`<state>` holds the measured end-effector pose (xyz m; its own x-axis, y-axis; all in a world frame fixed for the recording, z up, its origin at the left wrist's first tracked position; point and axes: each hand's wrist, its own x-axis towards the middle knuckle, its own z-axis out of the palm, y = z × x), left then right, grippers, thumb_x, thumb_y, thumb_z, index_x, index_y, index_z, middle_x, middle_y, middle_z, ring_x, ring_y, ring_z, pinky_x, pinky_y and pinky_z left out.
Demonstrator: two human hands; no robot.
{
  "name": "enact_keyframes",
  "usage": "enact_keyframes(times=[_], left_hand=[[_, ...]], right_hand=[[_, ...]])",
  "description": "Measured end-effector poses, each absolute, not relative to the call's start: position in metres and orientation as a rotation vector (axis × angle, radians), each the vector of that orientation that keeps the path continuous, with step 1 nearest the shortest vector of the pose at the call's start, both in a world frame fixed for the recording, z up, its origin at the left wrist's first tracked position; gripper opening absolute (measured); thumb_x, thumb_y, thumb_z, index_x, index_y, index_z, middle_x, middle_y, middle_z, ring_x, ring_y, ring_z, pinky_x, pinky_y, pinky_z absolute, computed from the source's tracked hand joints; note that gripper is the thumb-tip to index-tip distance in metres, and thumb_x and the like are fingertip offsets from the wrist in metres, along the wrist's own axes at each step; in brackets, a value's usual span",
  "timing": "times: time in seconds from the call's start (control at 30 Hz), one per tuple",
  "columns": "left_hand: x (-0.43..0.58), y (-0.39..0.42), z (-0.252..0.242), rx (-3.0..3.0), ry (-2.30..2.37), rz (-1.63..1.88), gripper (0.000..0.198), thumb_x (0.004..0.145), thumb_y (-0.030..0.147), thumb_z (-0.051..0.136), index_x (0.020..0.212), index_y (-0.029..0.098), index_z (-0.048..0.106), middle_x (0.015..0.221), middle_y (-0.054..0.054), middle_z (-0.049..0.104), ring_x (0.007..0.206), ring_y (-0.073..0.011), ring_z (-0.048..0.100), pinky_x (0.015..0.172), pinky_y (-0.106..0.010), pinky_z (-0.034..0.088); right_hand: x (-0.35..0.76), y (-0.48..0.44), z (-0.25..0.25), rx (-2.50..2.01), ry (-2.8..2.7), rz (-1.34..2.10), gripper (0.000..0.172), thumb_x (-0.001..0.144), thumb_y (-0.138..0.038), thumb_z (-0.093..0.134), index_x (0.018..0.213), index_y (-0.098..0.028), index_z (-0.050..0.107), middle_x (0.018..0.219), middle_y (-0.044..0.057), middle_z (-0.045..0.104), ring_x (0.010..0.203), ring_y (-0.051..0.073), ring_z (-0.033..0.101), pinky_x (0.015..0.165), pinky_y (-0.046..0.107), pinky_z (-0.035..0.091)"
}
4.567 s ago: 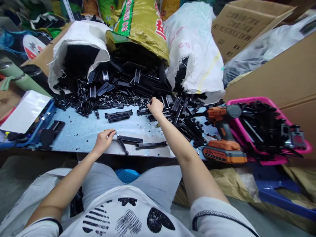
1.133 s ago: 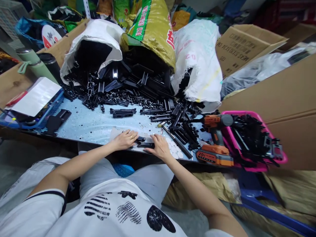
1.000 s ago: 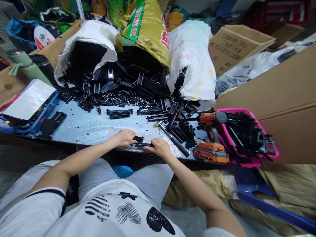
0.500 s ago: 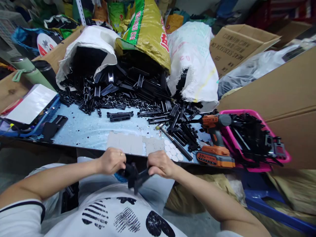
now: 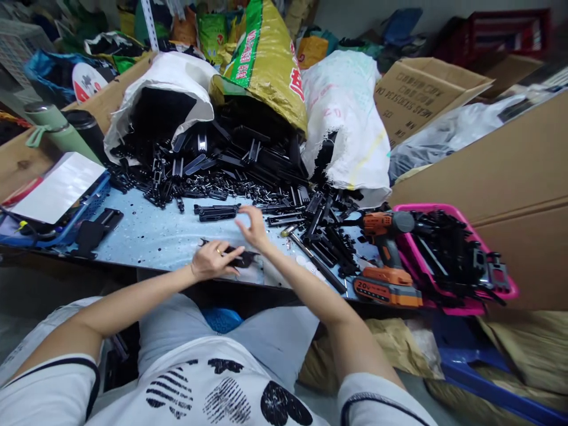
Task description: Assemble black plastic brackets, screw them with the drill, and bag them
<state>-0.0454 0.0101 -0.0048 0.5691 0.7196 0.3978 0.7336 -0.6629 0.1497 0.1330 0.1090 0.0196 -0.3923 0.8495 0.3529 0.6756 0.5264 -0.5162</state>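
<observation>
My left hand [image 5: 213, 260] lies over a black plastic part [image 5: 242, 258] at the table's front edge, its fingers gripping it against the surface. Part of the piece is hidden under that hand. My right hand [image 5: 252, 228] is raised just beyond it with thumb and fingers apart and nothing in them. Its fingertips are close to the right end of some long black plastic strips [image 5: 217, 213]. To the right, a hammer [image 5: 317, 260] lies slantwise on the blue tabletop [image 5: 151, 234].
Black parts and screws [image 5: 239, 186] are heaped along the back, spilling from a white sack [image 5: 173, 65] and a yellow sack [image 5: 266, 65]. An orange cordless drill [image 5: 388, 260] stands right of the hammer, beside a pink basket [image 5: 477, 236] of black parts. At left sits a blue tray [image 5: 95, 201].
Both hands have moved from above my lap up to the table. The black part now rests on the front edge under my left hand; my right hand has let go and reached forward.
</observation>
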Motion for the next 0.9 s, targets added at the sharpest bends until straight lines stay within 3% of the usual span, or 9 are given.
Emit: enact_keyframes(times=[0.1,0.2,0.3,0.4,0.5,0.6,0.67,0.8,0.9], left_hand=[[-0.056,0.065,-0.013,-2.742,-1.380,-0.443,0.059,0.081,0.061,0.049,0.126,0.022,0.056,0.101,-0.016,0.062,0.088,-0.0250,0.059,0.074,-0.034,0.045],[-0.056,0.100,-0.010,-2.671,-1.501,-0.450,0.057,0.082,0.055,0.054,0.125,0.017,0.054,0.109,-0.016,0.059,0.102,-0.0266,0.054,0.086,-0.036,0.041],[-0.069,0.114,-0.004,-2.457,-1.746,-0.613,0.050,0.089,0.048,0.046,0.123,0.012,0.050,0.117,-0.015,0.054,0.115,-0.0276,0.045,0.097,-0.039,0.034],[-0.108,0.122,0.000,-2.044,-2.113,-0.719,0.038,0.093,0.031,0.037,0.118,0.004,0.047,0.117,-0.023,0.050,0.114,-0.0334,0.043,0.093,-0.047,0.035],[-0.154,0.135,0.000,-1.604,-2.439,-0.750,0.033,0.084,0.025,0.047,0.109,0.004,0.049,0.117,-0.026,0.049,0.113,-0.0374,0.042,0.091,-0.051,0.036],[-0.179,0.149,0.000,-1.522,-2.579,-0.688,0.026,0.077,0.022,0.053,0.097,0.005,0.054,0.118,-0.027,0.048,0.115,-0.0395,0.039,0.093,-0.055,0.034],[-0.183,0.151,0.003,-1.523,-2.590,-0.738,0.023,0.076,0.021,0.055,0.093,0.006,0.054,0.118,-0.026,0.049,0.117,-0.0395,0.038,0.095,-0.056,0.032],[-0.177,0.130,0.011,-1.606,-2.311,-1.179,0.025,0.081,0.029,0.058,0.096,0.010,0.050,0.121,-0.018,0.050,0.120,-0.0304,0.041,0.101,-0.046,0.034],[-0.156,0.103,0.017,-1.859,-2.064,-1.500,0.033,0.086,0.036,0.056,0.108,0.012,0.047,0.113,-0.011,0.056,0.104,-0.0193,0.054,0.093,-0.034,0.044]], right_hand=[[0.176,0.199,0.036,-1.421,-2.054,0.245,0.035,0.090,-0.022,0.047,0.117,0.001,0.048,0.123,0.024,0.049,0.118,0.027,0.040,0.099,0.044,0.028],[0.216,0.261,0.047,-1.621,-2.030,0.052,0.033,0.087,-0.022,0.052,0.106,0.004,0.053,0.122,0.031,0.047,0.118,0.027,0.038,0.093,0.044,0.027],[0.238,0.290,0.057,-1.564,-2.109,0.075,0.027,0.081,-0.025,0.057,0.086,0.001,0.059,0.116,0.031,0.052,0.111,0.023,0.044,0.088,0.044,0.028],[0.235,0.283,0.067,-1.441,-2.171,0.150,0.022,0.077,-0.025,0.061,0.076,-0.003,0.059,0.097,0.024,0.062,0.099,0.020,0.053,0.085,0.042,0.032],[0.204,0.236,0.068,-1.266,-2.219,0.237,0.031,0.076,-0.023,0.064,0.100,-0.006,0.057,0.096,0.017,0.064,0.097,0.019,0.057,0.086,0.035,0.038],[0.167,0.161,0.052,-0.925,-2.207,0.550,0.071,0.076,-0.025,0.065,0.136,-0.015,0.028,0.107,0.010,0.062,0.096,0.017,0.060,0.084,0.032,0.047],[0.158,0.115,0.032,-0.753,-2.180,0.813,0.066,0.077,-0.028,0.063,0.135,-0.021,0.030,0.108,0.008,0.061,0.097,0.018,0.061,0.085,0.035,0.049],[0.189,0.067,-0.003,-0.972,-2.157,0.886,0.041,0.076,-0.032,0.061,0.113,-0.019,0.052,0.105,0.008,0.060,0.092,0.020,0.061,0.083,0.036,0.050],[0.214,0.060,-0.012,-1.158,-2.360,0.718,0.041,0.075,-0.036,0.064,0.111,-0.018,0.055,0.106,0.010,0.061,0.100,0.024,0.058,0.089,0.041,0.047]])
